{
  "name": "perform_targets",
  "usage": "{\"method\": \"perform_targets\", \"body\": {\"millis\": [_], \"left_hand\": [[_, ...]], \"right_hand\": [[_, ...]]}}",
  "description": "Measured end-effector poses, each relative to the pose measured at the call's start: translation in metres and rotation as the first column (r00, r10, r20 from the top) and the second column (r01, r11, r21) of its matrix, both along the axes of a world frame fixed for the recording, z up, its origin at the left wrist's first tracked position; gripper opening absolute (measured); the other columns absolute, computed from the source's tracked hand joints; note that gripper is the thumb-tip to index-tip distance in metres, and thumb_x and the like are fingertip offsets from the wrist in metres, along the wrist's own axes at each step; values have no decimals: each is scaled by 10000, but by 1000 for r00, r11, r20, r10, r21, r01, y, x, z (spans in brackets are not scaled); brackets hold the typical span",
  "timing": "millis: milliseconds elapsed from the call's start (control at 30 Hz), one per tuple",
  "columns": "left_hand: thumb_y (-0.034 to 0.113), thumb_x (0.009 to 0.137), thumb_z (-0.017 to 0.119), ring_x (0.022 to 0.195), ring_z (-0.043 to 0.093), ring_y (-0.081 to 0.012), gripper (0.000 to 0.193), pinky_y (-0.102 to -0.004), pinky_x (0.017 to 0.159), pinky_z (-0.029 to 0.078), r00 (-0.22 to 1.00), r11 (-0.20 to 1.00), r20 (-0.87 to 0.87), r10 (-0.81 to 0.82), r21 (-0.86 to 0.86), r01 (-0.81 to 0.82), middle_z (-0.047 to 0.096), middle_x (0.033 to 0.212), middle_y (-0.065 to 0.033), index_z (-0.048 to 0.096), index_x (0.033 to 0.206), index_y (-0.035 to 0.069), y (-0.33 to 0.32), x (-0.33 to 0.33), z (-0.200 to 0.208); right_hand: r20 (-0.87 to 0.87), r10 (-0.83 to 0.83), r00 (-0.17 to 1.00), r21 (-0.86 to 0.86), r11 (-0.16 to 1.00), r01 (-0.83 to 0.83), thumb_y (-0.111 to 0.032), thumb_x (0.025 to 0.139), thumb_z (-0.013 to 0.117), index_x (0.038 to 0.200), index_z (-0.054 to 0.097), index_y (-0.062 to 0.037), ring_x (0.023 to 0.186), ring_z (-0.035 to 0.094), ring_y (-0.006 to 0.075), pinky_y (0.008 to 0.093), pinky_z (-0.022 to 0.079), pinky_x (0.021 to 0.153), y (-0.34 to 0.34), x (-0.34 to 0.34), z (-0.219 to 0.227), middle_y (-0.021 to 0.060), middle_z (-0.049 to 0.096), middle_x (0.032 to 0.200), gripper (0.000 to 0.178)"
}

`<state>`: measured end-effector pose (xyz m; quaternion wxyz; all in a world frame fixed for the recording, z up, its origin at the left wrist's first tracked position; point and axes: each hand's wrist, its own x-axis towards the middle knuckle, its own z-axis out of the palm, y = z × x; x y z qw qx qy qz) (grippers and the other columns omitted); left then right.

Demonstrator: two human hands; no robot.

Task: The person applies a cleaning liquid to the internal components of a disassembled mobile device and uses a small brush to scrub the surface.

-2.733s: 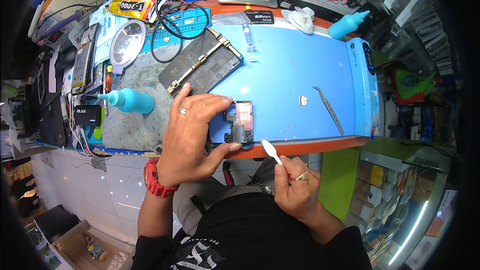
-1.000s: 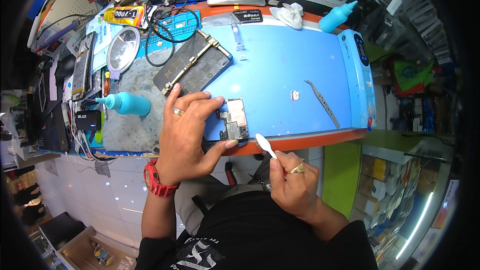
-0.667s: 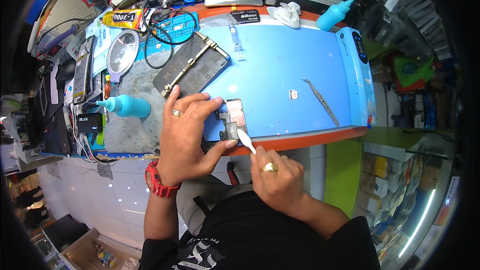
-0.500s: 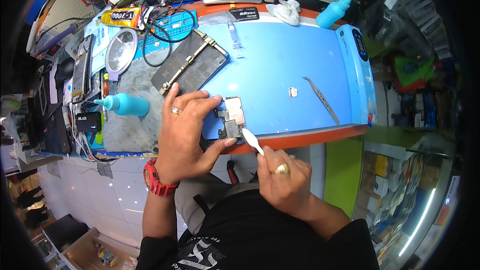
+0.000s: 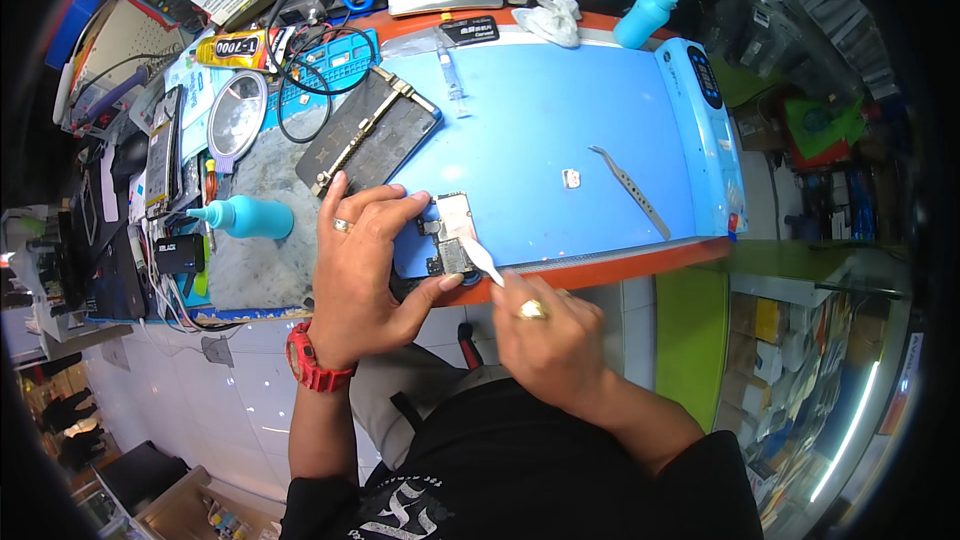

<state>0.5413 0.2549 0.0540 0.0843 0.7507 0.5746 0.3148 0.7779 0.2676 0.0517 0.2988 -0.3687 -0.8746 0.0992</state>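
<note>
Cluttered repair-stall shelving rings a long blue work mat (image 5: 560,120) edged in orange, which fills the middle of the view and carries most of what matters. On its right end sits a light blue heating unit (image 5: 705,130) with a dark control strip. Left of the mat a grey pad (image 5: 250,270) holds a dark framed phone clamp (image 5: 368,132), a round magnifier (image 5: 237,115) and a teal squeeze bottle (image 5: 243,218) lying on its side; a second teal bottle (image 5: 650,12) stands upright at the far edge beside a crumpled white cloth (image 5: 552,20). Black cables (image 5: 310,70) loop behind the clamp. The left hand (image 5: 365,270), ringed and with a red watch at the wrist, lies spread over the mat's near edge, thumb and fingers bracing an opened phone board (image 5: 450,235) and hiding its left part. The right hand (image 5: 550,340), also ringed, is closed around a white plastic pry tool (image 5: 482,262), whose tip touches the board's lower right corner. Well apart to the right lie metal tweezers (image 5: 630,190) and a small metal shield (image 5: 571,178).
</note>
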Motion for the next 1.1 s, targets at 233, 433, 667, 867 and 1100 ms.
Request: {"method": "perform_targets", "body": {"millis": [233, 433, 667, 867, 1100], "left_hand": [[275, 733, 939, 1273, 644, -373, 743, -658, 1277, 237, 1000, 1000, 3, 6, 11, -6, 728, 1237, -126, 644, 1372, 36, 1, 3, 3], [262, 733, 950, 1270, 648, -376, 745, -646, 1277, 243, 1000, 1000, -6, 5, 21, -5, 731, 1209, -127, 644, 1370, 27, 1, 4, 5], [255, 731, 951, 1266, 647, -378, 743, -644, 1278, 240, 1000, 1000, 6, 11, 19, -11, 734, 1204, -129, 645, 1368, 27, 0, 2, 4], [258, 731, 951, 1266, 647, -375, 745, -643, 1276, 244, 1000, 1000, -3, 6, 30, -6, 734, 1203, -128, 643, 1369, 28, 3, 6, 5], [262, 727, 952, 1265, 647, -370, 757, -646, 1279, 236, 1000, 1000, -2, 9, 27, -9, 732, 1212, -123, 636, 1376, 33, 0, 3, 3]], "right_hand": [[75, 68, 995, -85, 994, -61, -74, 928, 760, 1109, 699, 75, 506, 618, 199, 340, 518, 475, -23, 20, -4, 73, 614, 739, 243], [-15, 14, 1000, 27, 1000, -14, -82, 934, 736, 1112, 704, 61, 528, 639, 205, 342, 523, 484, 3, 3, -12, 78, 633, 768, 231], [18, 44, 999, -30, 999, -43, -105, 960, 726, 1084, 704, 64, 509, 638, 216, 345, 533, 480, -17, 17, -4, 85, 628, 753, 211], [-8, 6, 1000, -57, 998, -7, -80, 975, 693, 1080, 695, 76, 554, 671, 240, 366, 545, 491, 4, -4, -13, 110, 649, 799, 187], [23, 40, 999, -89, 995, -37, -64, 944, 745, 1058, 711, 68, 524, 651, 232, 356, 523, 475, -24, 24, 4, 97, 639, 759, 178]]}}
